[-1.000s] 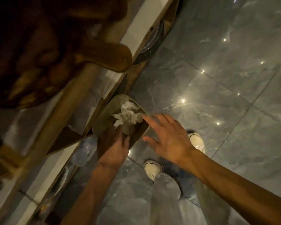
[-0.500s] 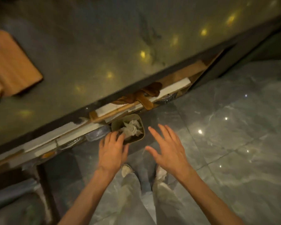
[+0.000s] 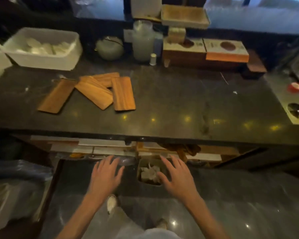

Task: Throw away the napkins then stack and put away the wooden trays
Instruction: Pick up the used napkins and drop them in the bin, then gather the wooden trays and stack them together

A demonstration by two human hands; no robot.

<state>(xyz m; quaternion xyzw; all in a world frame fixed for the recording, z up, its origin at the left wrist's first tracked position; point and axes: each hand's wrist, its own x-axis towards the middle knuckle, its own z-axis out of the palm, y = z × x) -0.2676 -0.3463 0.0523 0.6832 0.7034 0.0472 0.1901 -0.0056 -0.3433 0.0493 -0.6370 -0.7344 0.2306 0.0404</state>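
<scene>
Several flat wooden trays (image 3: 93,91) lie scattered and partly overlapping on the left half of the dark counter (image 3: 179,104). Below the counter's front edge a small bin (image 3: 142,163) stands on the floor with crumpled white napkins (image 3: 149,173) inside. My left hand (image 3: 106,175) hovers left of the bin, fingers spread, holding nothing. My right hand (image 3: 177,176) hangs over the bin's right side, also spread and empty, covering part of it.
A white tub (image 3: 43,49) holding white items stands at the back left, beside a round pot (image 3: 110,47) and a frosted jar (image 3: 143,40). Wooden boxes (image 3: 204,52) sit at the back right. Open shelves (image 3: 110,149) run under the counter. A plastic-lined container (image 3: 16,187) stands at the floor's left.
The view has swung up from the floor and bin to the counter top. Both hands have drawn back from the bin and spread apart; the napkins stay in the bin.
</scene>
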